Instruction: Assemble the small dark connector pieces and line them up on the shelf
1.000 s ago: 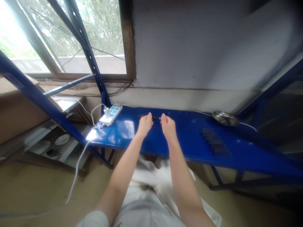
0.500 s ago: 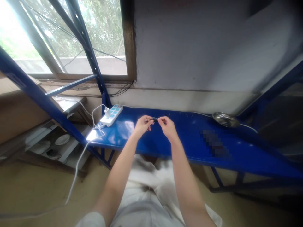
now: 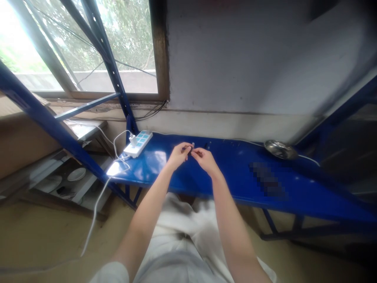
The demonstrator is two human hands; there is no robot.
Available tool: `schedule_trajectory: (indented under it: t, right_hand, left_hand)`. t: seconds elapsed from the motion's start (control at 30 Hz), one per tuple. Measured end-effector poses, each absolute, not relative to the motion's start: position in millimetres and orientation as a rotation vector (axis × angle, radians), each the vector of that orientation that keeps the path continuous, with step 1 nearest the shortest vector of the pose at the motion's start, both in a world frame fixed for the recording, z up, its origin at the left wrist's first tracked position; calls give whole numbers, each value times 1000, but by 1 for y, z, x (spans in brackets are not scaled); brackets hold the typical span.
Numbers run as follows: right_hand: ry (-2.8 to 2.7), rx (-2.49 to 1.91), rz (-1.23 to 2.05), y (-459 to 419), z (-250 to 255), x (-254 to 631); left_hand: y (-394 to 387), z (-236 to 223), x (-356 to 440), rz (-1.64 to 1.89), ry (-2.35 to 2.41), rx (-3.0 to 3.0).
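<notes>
Close together above the blue table (image 3: 232,173), my two hands meet around a small dark piece (image 3: 191,149). My left hand (image 3: 178,156) pinches it between thumb and fingers. From the other side my right hand (image 3: 204,159) is closed, its thumb and fingertips at the same piece. The piece is too small and too covered by fingers to tell its kind. Several tiny parts (image 3: 207,145) lie on the table just beyond my right hand, with a small pale one (image 3: 193,145) by the fingertips.
A white power strip (image 3: 138,144) with a plug (image 3: 133,140) lies at the table's left end, its cord hanging down. A shiny metal dish (image 3: 279,149) stands at the back right. A dark pixelated object (image 3: 267,179) lies nearer. Blue shelf posts (image 3: 110,59) rise at left.
My right hand has moved slightly left, closer to my left hand. The dark piece showed as a short thin bar between the hands before; now the fingers cover most of it.
</notes>
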State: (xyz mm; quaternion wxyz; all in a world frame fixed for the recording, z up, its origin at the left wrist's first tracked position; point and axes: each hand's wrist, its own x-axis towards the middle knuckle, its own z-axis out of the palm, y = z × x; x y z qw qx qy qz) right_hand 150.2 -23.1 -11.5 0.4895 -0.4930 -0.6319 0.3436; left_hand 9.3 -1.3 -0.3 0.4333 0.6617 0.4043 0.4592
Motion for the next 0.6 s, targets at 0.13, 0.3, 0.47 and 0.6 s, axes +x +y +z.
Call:
schedule_trajectory:
  t: [0.13, 0.3, 0.47, 0.6]
  right_hand:
    - [-1533, -1173, 841, -23, -8, 151]
    - [-1584, -1228, 828, -22, -9, 159]
    - [-1355, -1396, 648, -8, -33, 184]
    - [-1140, -1541, 526, 12, -64, 208]
  left_hand:
    - [1, 0, 9, 1173, 982, 1795]
    - [4, -12, 10, 1175, 897, 1889]
    - [11, -54, 16, 1251, 1125, 1720]
    - [16, -93, 15, 1306, 1359, 1588]
